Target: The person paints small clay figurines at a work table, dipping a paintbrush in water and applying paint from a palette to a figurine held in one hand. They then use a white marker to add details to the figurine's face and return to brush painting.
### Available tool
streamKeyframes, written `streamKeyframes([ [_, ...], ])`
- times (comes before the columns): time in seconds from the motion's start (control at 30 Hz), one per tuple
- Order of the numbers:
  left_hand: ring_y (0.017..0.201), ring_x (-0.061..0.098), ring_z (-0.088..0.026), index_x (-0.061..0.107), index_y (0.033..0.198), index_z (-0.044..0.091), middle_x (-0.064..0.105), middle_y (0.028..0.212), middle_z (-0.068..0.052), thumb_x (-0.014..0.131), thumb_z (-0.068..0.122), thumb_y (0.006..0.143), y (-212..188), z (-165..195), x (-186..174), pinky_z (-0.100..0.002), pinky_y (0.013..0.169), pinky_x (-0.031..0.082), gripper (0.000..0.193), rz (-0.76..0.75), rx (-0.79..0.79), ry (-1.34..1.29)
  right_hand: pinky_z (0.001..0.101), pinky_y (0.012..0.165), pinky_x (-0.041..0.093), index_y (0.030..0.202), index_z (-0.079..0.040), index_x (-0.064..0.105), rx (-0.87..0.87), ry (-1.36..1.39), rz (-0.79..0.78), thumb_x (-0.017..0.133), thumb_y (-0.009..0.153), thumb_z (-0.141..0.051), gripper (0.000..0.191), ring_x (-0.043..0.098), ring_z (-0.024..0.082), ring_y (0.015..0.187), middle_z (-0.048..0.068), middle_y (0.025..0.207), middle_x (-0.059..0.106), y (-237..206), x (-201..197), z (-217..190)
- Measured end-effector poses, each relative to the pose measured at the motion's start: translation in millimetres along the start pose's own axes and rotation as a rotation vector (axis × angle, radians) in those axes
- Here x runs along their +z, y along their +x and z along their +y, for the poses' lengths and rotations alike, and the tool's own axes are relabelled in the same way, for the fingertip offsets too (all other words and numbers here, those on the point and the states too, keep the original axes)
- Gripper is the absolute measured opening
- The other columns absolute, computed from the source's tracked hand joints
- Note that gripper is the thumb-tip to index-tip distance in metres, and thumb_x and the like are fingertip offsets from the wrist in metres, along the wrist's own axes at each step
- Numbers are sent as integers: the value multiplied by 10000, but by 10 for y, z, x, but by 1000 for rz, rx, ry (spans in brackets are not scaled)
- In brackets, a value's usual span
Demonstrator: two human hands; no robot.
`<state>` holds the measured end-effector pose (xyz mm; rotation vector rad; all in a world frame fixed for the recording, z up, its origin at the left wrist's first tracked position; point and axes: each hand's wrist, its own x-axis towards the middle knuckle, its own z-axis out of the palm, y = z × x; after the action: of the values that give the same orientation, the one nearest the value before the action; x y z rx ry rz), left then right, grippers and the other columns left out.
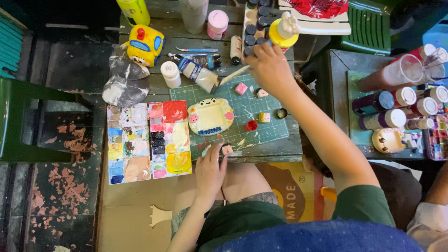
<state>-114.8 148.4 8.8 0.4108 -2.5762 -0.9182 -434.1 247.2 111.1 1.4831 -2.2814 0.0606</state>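
Note:
My right hand [269, 66] reaches to the far side of the green cutting mat [275, 130] and grips a thin paintbrush [234, 73], its pale end pointing left toward a paint tube [196, 71]. A row of small dark paint pots [255, 27] lies just beyond it. My left hand [210, 170] rests at the table's near edge, pinching a small painted figurine [227, 149]. Between the hands lies a cream tray-shaped ceramic piece [210, 116] with pink cheeks and blue lettering.
A paint-smeared palette [148, 142] lies left of the mat. Small painted cubes [241, 88] dot the mat. A yellow toy figure [144, 44] and several bottles stand at the back. Paint bottles [392, 100] crowd a side table at right, next to another person's arm [436, 200].

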Motion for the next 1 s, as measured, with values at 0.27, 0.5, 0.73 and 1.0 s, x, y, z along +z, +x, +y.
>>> streamKeyframes([
  [0.27,992,684,-286,610,1247,88,688,1214,-114,787,257,846,102,97,-264,-397,754,503,469,95,10,-39,445,872,428,1085,-101,724,200,340,-116,755,928,-181,180,651,272,969,71,995,719,-321,-842,-26],
  [0.5,950,651,-149,486,1452,57,663,1338,-89,641,210,1015,105,273,-662,-325,853,518,489,144,23,-717,344,740,573,1045,-68,783,267,746,-119,799,819,-127,234,737,229,819,88,943,759,-1072,-1363,-693],
  [0.73,648,551,-110,691,1279,77,664,822,-52,549,164,1075,-12,304,-553,-277,587,450,263,-323,-173,-836,261,611,526,849,-70,692,693,1492,132,811,811,-114,132,665,122,680,50,796,733,-1717,-875,-1440],
  [1.0,1119,647,-227,485,1479,37,697,1214,-179,500,513,1046,-122,394,-419,-389,1052,475,643,-99,-179,-1334,295,560,451,867,-121,569,932,1473,990,581,1004,-143,139,543,118,607,10,733,605,-1785,-949,-1681],
])
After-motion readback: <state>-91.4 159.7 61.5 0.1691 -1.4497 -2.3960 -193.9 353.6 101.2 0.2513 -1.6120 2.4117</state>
